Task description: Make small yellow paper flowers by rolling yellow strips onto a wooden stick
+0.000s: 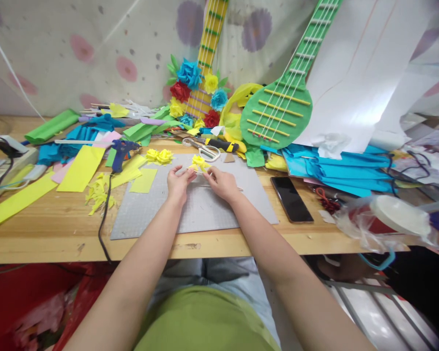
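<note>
Between my two hands, over the grey cutting mat, is a yellow paper flower. My left hand pinches it from the left side. From the right, the fingers of my right hand close on its lower edge, and a thin pale stick shows beside that hand. Two finished-looking yellow paper flowers lie at the mat's back left edge. White-handled scissors rest just behind my hands. A square of yellow paper sits on the mat's left part.
A blue glue gun with a black cord stands left, near yellow scraps. A phone lies right of the mat. Behind lean a green paper guitar and a flowered yellow one. Blue crepe paper is stacked right.
</note>
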Demonstrator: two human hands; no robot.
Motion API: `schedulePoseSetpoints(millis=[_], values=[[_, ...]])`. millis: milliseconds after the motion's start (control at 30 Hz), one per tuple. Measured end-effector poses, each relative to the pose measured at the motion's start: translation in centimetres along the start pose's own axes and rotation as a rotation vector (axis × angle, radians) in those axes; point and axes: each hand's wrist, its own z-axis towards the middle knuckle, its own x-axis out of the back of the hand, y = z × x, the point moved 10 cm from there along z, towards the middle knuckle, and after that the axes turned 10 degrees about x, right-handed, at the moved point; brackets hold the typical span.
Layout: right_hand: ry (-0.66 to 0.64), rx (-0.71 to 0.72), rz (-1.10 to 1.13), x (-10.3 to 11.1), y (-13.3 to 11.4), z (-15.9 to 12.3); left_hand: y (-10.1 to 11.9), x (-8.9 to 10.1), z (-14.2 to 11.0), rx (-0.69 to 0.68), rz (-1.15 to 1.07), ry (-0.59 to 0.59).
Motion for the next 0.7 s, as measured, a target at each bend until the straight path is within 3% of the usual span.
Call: schedulePoseSetpoints(millis=[200,700], values=[[0.057,0.038,0.049,0.5,-0.5,-0.2,0.4,0.4,-0.2,-0.03,-0.027,0.069],[-0.051,0.069,-0.098,-0.6,-2.0,0.1,0.5,0.7,-0.1,-0.067,-0.097,0.099]])
